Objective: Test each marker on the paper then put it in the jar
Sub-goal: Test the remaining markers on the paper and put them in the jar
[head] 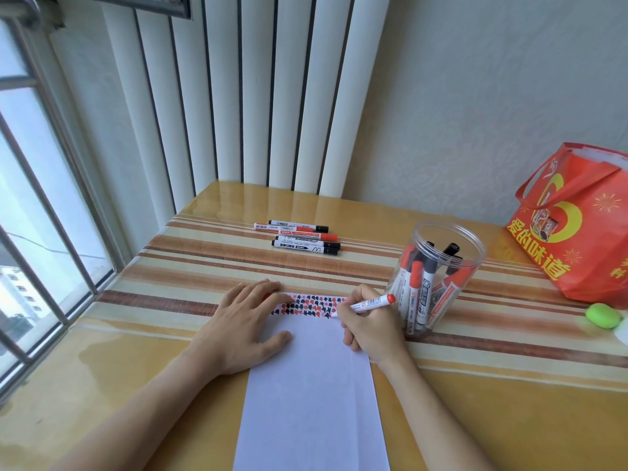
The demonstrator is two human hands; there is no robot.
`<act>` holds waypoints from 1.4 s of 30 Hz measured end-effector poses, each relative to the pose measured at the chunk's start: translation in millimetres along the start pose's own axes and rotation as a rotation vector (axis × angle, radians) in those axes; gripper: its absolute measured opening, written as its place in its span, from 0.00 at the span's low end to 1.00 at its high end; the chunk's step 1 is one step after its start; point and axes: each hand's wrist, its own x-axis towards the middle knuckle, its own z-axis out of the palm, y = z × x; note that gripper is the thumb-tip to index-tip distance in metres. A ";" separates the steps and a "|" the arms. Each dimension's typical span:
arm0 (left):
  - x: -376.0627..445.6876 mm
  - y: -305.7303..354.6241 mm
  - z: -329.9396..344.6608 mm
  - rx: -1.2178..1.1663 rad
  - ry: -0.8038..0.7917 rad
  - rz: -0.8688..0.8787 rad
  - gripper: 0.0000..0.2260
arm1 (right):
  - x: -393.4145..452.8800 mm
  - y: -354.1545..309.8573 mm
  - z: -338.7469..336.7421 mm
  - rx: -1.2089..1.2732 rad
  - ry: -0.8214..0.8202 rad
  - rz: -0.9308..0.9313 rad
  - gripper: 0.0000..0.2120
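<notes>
**Testing a red marker on paper beside a jar of markers**

Sunlit by a barred window [51, 198] on the left, a glossy yellow counter [492, 419] with brown stripes stands against a pale wall with white vertical slats [258, 96]. A white sheet of paper [312, 402] lies on the counter in front of the person, its far end covered with rows of small red and black marks. The left hand [244, 324] rests flat on the paper's left edge, fingers spread and relaxed. The right hand [370, 328] has its fingers curled around a red marker [370, 303], tip on the paper by the marks. Just right of that hand stands a clear plastic jar [438, 277] holding several red and black markers upright. Five more markers [302, 236] lie in a group farther back. A red gift bag [584, 226] and a small green object [603, 315] sit at the right.
</notes>
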 end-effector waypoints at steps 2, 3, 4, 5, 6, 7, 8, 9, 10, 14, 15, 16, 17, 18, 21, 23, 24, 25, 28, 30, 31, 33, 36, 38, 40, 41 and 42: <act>0.0 -0.1 0.2 0.001 0.003 0.002 0.28 | 0.6 0.6 0.2 -0.004 0.013 0.008 0.07; 0.0 -0.2 0.3 -0.003 0.006 0.002 0.28 | 1.2 1.2 0.2 -0.003 0.026 0.010 0.07; 0.0 -0.2 0.4 -0.007 0.008 0.001 0.27 | 1.3 1.7 0.0 -0.001 0.038 0.010 0.07; 0.0 0.0 0.3 -0.005 0.006 0.000 0.27 | 1.4 2.0 0.1 0.001 0.046 0.010 0.07; 0.2 0.2 0.2 0.002 0.001 -0.001 0.27 | 1.1 2.1 0.1 0.001 0.049 0.008 0.07; 0.1 0.1 0.2 0.008 -0.002 -0.001 0.27 | 0.9 2.0 0.3 -0.002 0.048 0.004 0.07; 0.2 0.3 0.2 0.007 0.000 -0.001 0.27 | 0.5 1.6 0.3 -0.009 0.042 -0.003 0.07; 0.1 0.3 0.3 0.003 0.004 -0.001 0.27 | 0.2 1.3 0.5 -0.021 0.034 -0.007 0.06; -0.2 0.3 0.1 -0.003 0.006 -0.001 0.27 | -0.1 1.0 0.4 -0.031 0.027 -0.008 0.07; -0.9 -0.3 -0.3 -0.002 -0.001 0.000 0.26 | 0.6 1.3 0.4 -0.008 0.016 0.005 0.07; -0.6 0.0 -0.7 -0.003 -0.004 0.001 0.26 | 1.1 1.7 0.5 0.002 0.017 0.005 0.07; -0.3 0.3 -1.1 -0.002 -0.007 0.000 0.26 | 1.7 2.2 0.6 0.008 0.020 0.003 0.06; -0.2 0.6 -1.4 0.001 -0.011 0.000 0.26 | 2.1 2.9 0.6 0.008 0.025 -0.003 0.07; 0.0 1.0 -1.7 0.003 -0.012 0.000 0.26 | 2.2 3.5 0.5 0.003 0.029 -0.010 0.07; -0.5 1.1 -1.8 0.002 -0.010 0.004 0.26 | 1.5 5.2 0.0 -0.022 0.026 -0.031 0.07; -0.7 1.1 -2.3 -0.003 -0.004 0.009 0.26 | 1.8 6.2 0.0 -0.021 0.018 -0.029 0.07; -0.9 1.4 -2.9 -0.009 -0.002 0.010 0.27 | 2.4 6.5 0.1 -0.011 0.014 -0.024 0.07; -1.3 1.8 -3.5 -0.024 -0.001 0.009 0.27 | 2.9 6.7 0.1 0.000 0.010 -0.020 0.08; -1.0 2.2 -3.1 -0.099 0.033 -0.026 0.28 | 2.9 5.8 -0.4 0.019 0.005 -0.019 0.09; -0.4 0.1 -0.3 -0.135 0.090 -0.078 0.25 | 2.1 6.2 -1.0 0.034 0.005 -0.040 0.10; -0.5 -1.7 1.8 -0.143 0.123 -0.093 0.22 | 1.6 6.4 -1.4 0.046 0.006 -0.062 0.10; -0.8 -5.3 5.1 -0.146 0.182 -0.089 0.17 | 1.1 5.7 -2.6 0.084 0.007 -0.134 0.11; -0.4 -5.2 2.4 -0.134 0.234 -0.038 0.10 | -3.5 -1.1 -1.4 0.194 -0.074 -0.231 0.08; 0.0 -0.4 -3.3 -0.159 0.267 0.020 0.08 | -9.1 -7.0 3.6 0.229 -0.164 -0.254 0.05; -0.1 4.4 -8.5 -0.198 0.289 0.056 0.09 | -14.6 -9.8 9.9 0.218 -0.224 -0.276 0.05; -0.2 5.7 -9.9 -0.211 0.294 0.064 0.09 | -16.9 -10.8 12.5 0.222 -0.239 -0.285 0.05; -0.1 6.4 -10.7 -0.221 0.297 0.068 0.09 | -18.4 -11.6 14.5 0.229 -0.244 -0.289 0.05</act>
